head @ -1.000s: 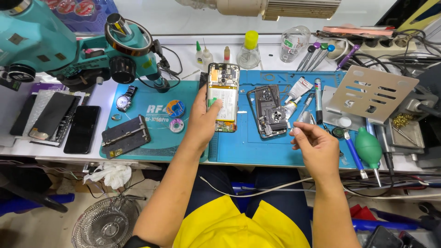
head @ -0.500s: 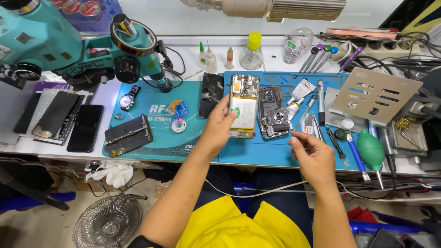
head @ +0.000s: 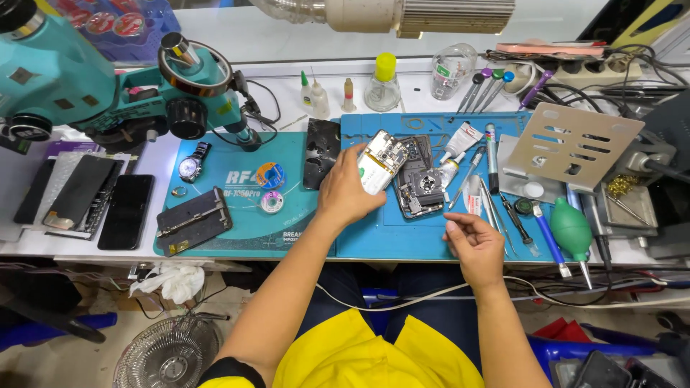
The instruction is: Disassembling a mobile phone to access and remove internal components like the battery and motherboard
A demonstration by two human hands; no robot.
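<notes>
Right hand low at the near edge of the blue mat, fingers curled in, thumb and forefinger pinched together, whatever sits between them too small to tell. Left hand further in, fingers wrapped round an opened phone, tilted and lifted off the mat. Just beside it, flat on the mat, a second opened phone body. Green bulb blower towards the bench's right edge. Teal microscope at the far left corner
</notes>
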